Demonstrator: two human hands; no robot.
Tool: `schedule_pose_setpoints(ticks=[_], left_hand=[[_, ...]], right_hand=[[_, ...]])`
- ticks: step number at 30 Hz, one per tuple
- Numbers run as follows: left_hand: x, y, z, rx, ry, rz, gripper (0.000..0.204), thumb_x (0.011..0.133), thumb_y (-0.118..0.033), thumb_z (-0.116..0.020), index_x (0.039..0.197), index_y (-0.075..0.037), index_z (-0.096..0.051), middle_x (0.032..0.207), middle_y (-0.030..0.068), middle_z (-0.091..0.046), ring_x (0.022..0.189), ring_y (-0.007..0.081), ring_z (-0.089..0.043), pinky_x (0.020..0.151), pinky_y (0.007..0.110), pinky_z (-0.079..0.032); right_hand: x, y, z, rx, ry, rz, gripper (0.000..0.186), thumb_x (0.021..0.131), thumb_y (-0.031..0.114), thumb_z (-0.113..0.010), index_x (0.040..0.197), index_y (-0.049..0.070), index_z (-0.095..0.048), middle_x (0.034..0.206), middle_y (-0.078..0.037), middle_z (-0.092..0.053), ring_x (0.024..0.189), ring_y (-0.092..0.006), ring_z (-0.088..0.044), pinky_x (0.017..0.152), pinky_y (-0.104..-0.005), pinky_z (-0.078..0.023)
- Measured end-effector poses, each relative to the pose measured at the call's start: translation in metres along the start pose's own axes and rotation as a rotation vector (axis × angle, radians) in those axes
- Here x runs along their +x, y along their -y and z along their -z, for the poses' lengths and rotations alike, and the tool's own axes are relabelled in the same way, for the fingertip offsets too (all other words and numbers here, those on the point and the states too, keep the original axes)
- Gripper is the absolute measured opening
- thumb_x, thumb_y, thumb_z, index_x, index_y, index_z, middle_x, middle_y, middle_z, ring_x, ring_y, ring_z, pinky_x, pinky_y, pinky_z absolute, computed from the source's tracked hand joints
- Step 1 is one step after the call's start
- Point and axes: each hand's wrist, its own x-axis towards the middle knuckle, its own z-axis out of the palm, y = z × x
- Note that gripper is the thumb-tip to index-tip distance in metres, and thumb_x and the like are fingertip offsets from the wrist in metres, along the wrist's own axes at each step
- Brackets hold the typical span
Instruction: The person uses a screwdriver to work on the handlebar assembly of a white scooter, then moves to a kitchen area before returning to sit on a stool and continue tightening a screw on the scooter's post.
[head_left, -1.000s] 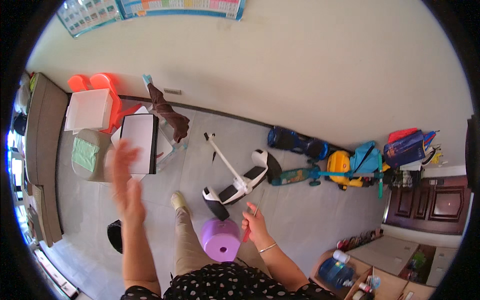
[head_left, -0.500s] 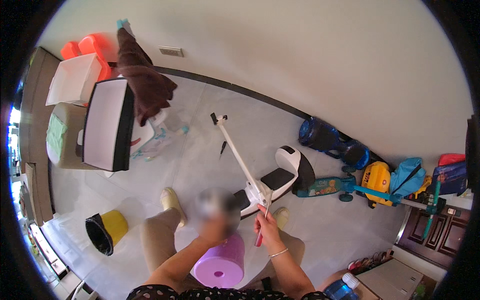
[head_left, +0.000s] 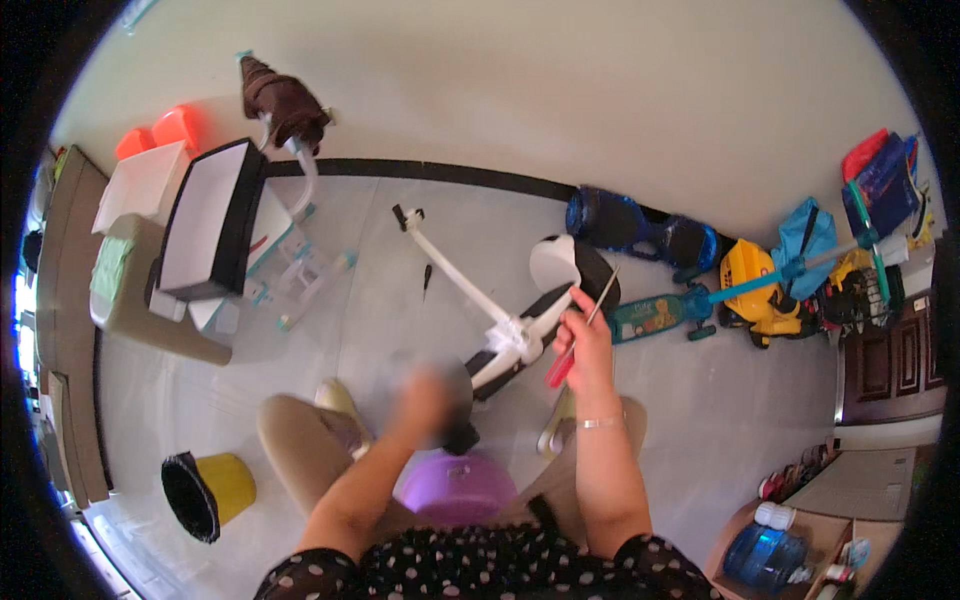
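Observation:
A white-and-black balance scooter lies tilted on the floor in front of me, its long white post reaching away to a short black crossbar. My right hand is closed around a screwdriver with a red handle. The shaft slants up and to the right, over the scooter's right end and apart from the post joint. At the scooter's near left end is my left hand, its fingers smeared by blur, so its grip is hidden. A purple stool stands between my legs.
A thin black tool lies beyond the scooter. A yellow bin with a black liner is at left. Along the wall stand a blue hoverboard, a teal kick scooter and a yellow toy vehicle. A black-edged box stands far left.
My right hand with the screwdriver has moved up and right, away from the post's base. The scooter has tilted, and the whole view has shifted. My left hand stays at the scooter's near end.

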Motion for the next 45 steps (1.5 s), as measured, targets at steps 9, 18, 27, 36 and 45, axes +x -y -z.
schedule_pose_setpoints(ticks=[9,18,27,36,45], left_hand=[[-0.045,-0.031,0.029,-0.324,0.286,0.154,0.057,0.073,-0.032,-0.069,0.125,-0.017,-0.053,0.129,0.0124,-0.049,0.12,0.0309,-0.045,0.098,0.044,-0.038],[-0.031,-0.02,0.012,-0.264,-0.016,0.146,0.068,0.07,-0.035,-0.073,0.129,-0.013,-0.046,0.136,0.0151,-0.041,0.128,0.0318,-0.036,0.1,0.048,-0.033],[0.006,0.01,-0.034,-0.347,-0.122,0.385,0.083,0.065,-0.045,-0.077,0.133,-0.011,-0.043,0.141,0.0215,-0.032,0.131,0.0404,-0.027,0.103,0.05,-0.031],[0.007,0.014,-0.011,-0.39,0.057,0.42,0.091,0.059,-0.049,-0.078,0.133,-0.012,-0.042,0.142,0.0223,-0.03,0.13,0.0475,-0.025,0.097,0.05,-0.041],[-0.001,0.008,0.013,-0.339,0.192,0.419,0.093,0.061,-0.056,-0.075,0.136,-0.014,-0.04,0.141,0.0229,-0.033,0.125,0.0454,-0.035,0.093,0.049,-0.044]], right_hand=[[-0.078,0.016,0.031,0.018,0.038,-0.08,0.039,0.088,0.007,-0.052,0.126,0.009,-0.047,0.084,-0.006,-0.058,0.059,-0.0123,-0.053,0.047,-0.0251,-0.042],[-0.041,0.037,0.042,-0.176,0.103,-0.04,0.046,0.085,0.005,-0.055,0.13,0.008,-0.045,0.082,-0.005,-0.058,0.057,-0.0094,-0.051,0.043,-0.0225,-0.04],[-0.025,-0.091,0.036,-0.686,0.17,-0.17,0.041,0.086,0.003,-0.053,0.126,0.011,-0.052,0.074,0.001,-0.052,0.058,-0.0085,-0.051,0.046,-0.0226,-0.041],[-0.031,-0.171,0.039,-0.891,0.332,-0.208,0.035,0.086,0.008,-0.05,0.12,0.01,-0.057,0.075,-0.009,-0.057,0.061,-0.0174,-0.056,0.056,-0.0328,-0.045],[0.025,-0.157,0.003,-1.285,0.211,0.677,0.042,0.079,0.001,-0.054,0.121,0.006,-0.053,0.103,-0.018,-0.053,0.098,-0.0363,-0.051,0.087,-0.044,-0.042]])
